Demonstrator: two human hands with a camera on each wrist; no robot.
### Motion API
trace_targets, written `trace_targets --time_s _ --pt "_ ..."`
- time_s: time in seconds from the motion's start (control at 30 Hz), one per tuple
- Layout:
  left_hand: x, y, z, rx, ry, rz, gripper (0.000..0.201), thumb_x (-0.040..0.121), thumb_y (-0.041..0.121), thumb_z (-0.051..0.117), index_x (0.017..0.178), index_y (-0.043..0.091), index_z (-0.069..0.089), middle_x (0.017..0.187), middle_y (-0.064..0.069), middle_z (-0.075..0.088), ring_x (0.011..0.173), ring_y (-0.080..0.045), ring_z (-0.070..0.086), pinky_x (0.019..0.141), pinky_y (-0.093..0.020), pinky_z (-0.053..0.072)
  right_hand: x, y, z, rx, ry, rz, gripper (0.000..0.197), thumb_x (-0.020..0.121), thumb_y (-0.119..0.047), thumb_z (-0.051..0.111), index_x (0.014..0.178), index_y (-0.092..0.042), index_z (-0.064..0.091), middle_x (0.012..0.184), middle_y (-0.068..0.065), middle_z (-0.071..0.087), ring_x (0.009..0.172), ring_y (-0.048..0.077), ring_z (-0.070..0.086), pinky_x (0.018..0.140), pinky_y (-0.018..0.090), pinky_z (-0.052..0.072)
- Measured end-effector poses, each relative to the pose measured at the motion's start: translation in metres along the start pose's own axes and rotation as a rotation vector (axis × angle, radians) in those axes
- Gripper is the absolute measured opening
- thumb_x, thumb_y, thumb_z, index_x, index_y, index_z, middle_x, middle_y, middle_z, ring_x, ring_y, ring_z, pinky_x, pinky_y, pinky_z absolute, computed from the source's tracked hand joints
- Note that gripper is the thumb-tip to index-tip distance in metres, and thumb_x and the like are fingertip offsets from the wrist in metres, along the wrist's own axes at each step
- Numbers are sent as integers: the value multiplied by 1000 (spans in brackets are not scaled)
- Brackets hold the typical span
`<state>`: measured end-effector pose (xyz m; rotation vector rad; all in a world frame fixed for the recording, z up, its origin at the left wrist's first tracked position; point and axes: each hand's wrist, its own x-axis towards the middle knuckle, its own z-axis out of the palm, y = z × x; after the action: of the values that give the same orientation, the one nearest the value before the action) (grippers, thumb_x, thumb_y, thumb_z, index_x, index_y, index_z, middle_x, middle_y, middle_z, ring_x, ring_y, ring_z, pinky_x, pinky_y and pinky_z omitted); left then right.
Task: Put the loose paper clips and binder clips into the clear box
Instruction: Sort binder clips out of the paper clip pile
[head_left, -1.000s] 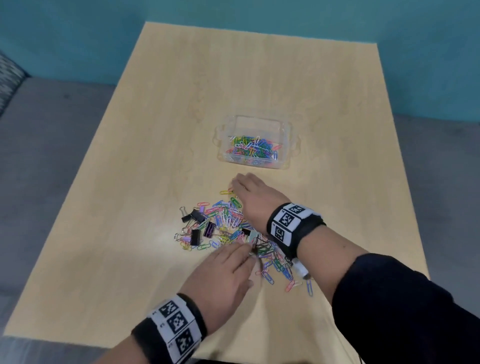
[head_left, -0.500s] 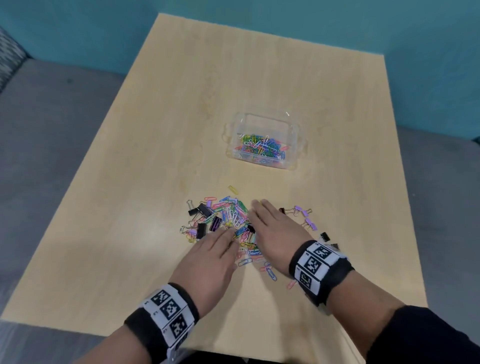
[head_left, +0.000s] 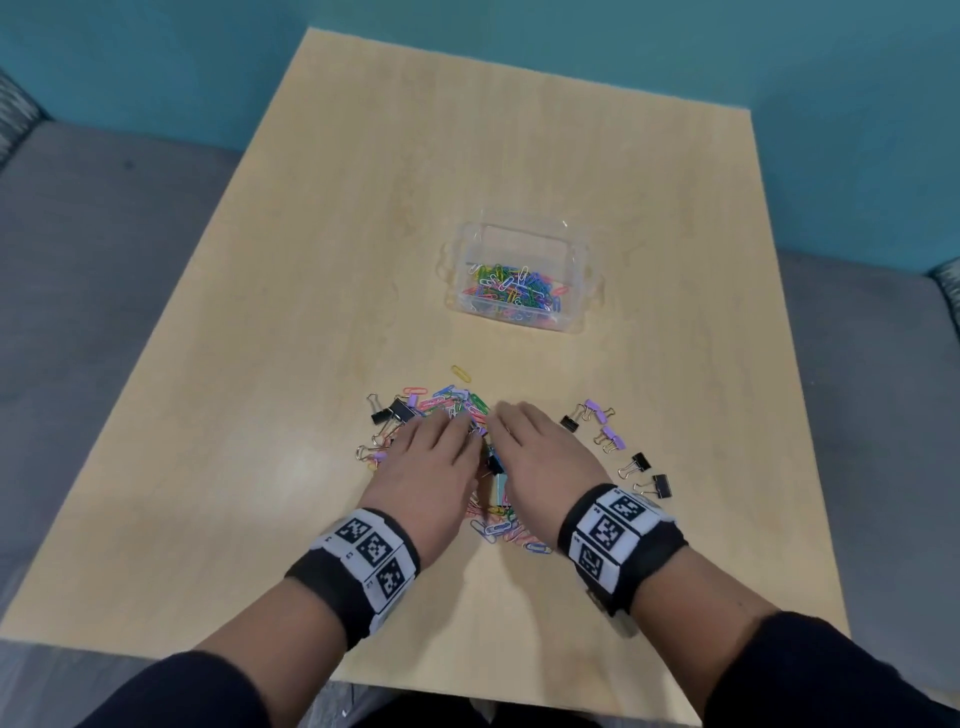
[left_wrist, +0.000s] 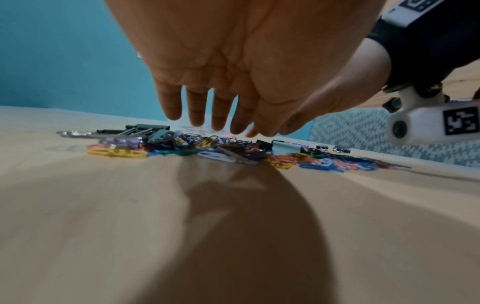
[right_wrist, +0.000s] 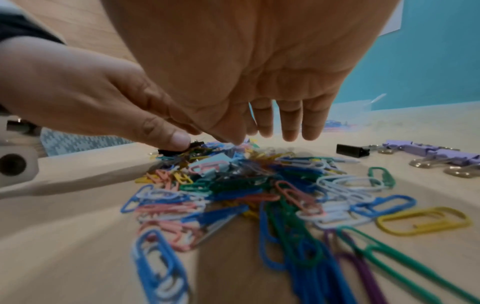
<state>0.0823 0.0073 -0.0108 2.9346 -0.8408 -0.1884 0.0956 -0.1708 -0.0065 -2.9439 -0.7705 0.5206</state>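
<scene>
Closest to the person, both hands hover palm-down over the pile of paper clips (head_left: 493, 525), side by side: the left hand (head_left: 426, 467) at 9 o'clock, the right hand (head_left: 545, 462) at 3, fingers straight and gripping nothing. Binder clips (head_left: 608, 436) lie scattered further toward 3 o'clock. Beyond, toward 12 on the table (head_left: 311, 312), sits the clear box (head_left: 582, 270), clips already inside.

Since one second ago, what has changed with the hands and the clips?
The right hand drew back from beyond the pile to beside the left hand, uncovering binder clips at right. Both stay open, holding nothing. The box is unchanged.
</scene>
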Motion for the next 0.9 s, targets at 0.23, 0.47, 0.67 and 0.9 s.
trace_targets --time_s 0.23,0.47,0.67,0.9 --pt "13 -1 7 -9 -45 -46 46 90 33 34 134 26 43 146 -16 35 133 -38 29 110 -51 24 -23 -10 12 12 -76 -8 57 77 -16 37 132 -2 42 138 17 39 127 37 34 101 47 38" --pt "26 4 4 12 -32 -14 47 88 35 41 135 30 44 147 -17 33 133 -41 27 108 -54 24 -28 -12 1 138 123 77 44 75 -18 34 112 -9 56 118 10 55 110 31 51 85 40 49" --pt "45 6 -1 -61 -32 -76 49 94 34 37 142 36 26 155 -11 13 140 -36 9 113 -51 12 -33 -11 4 94 101 64 31 75 -14 45 104 -12 56 105 6 55 99 30 48 85 42 45" --pt "43 1 -1 7 -28 -38 47 90 30 47 137 31 42 152 -13 25 139 -37 17 111 -52 17 -28 1 -3 70 124 114 48 76 -14 46 122 -4 54 129 12 54 120 35 47 98 46 43"
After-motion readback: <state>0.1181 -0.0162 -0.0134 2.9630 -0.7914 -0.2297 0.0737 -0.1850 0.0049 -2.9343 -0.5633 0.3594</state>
